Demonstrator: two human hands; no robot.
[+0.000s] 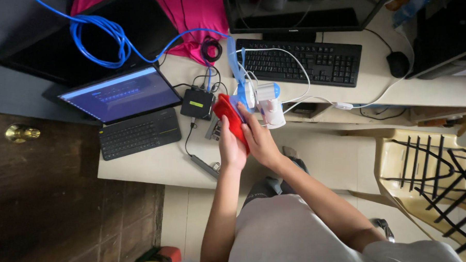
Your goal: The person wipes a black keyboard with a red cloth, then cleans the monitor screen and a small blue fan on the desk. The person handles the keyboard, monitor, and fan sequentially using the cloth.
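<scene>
My left hand (230, 146) and my right hand (260, 138) are raised together above the desk edge, both closed on a red cloth (228, 117) pressed between them. Just past the fingertips sits a white and blue handheld appliance (263, 98) with a white cord (303, 77), standing by the desk's front edge. The red cloth touches or overlaps its left side; I cannot tell which.
An open laptop (123, 106) is on the white desk (156, 164) at left, a small black box (197, 103) beside it. A black keyboard (303, 61), mouse (397, 64) and monitor (296, 10) are behind. Blue cable (98, 40) loops at back left. A tan chair (430, 165) stands right.
</scene>
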